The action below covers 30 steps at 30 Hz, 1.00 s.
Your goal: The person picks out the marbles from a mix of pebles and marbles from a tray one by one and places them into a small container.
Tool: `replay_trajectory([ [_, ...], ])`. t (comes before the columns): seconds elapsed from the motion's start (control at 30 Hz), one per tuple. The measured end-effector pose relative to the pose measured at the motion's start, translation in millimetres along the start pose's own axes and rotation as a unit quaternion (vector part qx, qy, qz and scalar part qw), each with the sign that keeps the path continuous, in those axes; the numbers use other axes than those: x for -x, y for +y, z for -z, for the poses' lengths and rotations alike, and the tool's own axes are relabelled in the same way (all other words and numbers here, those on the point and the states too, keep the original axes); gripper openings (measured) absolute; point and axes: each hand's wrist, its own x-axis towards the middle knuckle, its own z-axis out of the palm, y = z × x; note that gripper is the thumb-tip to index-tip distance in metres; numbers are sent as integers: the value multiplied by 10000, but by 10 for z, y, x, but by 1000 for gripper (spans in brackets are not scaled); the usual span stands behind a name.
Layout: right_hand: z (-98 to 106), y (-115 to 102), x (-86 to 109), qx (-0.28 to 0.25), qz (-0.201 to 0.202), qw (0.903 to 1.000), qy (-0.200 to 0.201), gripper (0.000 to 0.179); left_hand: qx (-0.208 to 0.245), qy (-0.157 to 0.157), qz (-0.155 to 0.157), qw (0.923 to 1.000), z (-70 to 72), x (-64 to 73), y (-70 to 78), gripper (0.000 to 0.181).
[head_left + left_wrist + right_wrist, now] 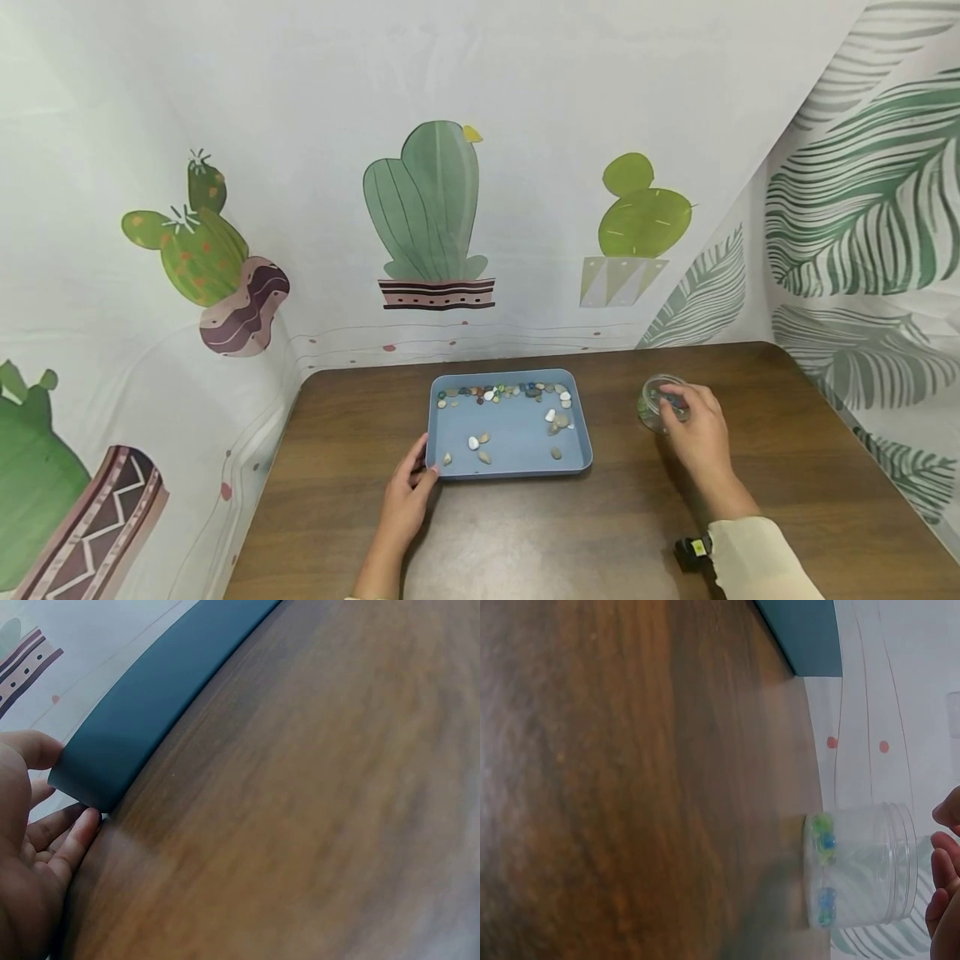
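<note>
A shallow blue tray (510, 425) lies on the table with pebbles and coloured glass beads in it. My left hand (408, 487) holds its front left corner. In the left wrist view, fingers (75, 840) meet the bottom of the tray wall (142, 712). To the right stands a clear jar (651, 417), with green and blue glass beads (825, 840) at its bottom. My right hand (701, 429) is over the jar's mouth, thumb and index fingertips apart. In the right wrist view the fingers (941, 870) are just above the rim, nothing visible between them.
Along the tray's back edge runs a row of beads and small stones (495, 392); white and tan pebbles (474, 443) lie scattered nearer the front. A small black device (690, 552) is beside the right sleeve (757, 558). A cactus-print cloth (540, 208) hangs behind the brown table (525, 542).
</note>
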Motion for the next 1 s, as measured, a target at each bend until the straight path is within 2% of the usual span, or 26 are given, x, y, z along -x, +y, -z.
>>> replay_trajectory([
  [0.4,-65,-88,6,-35,223,9995,-213,19,-28,0,-45,10000,10,-2,-3,56],
  [0.77,-200,-220,20,-136,724,9970,-216,18,-37,2,-34,10000,8,-18,-12,56],
  [1.0,-314,-302,39,-151,954,9946,-391,19,-136,40,-19,9999,-2,-6,-15,56],
])
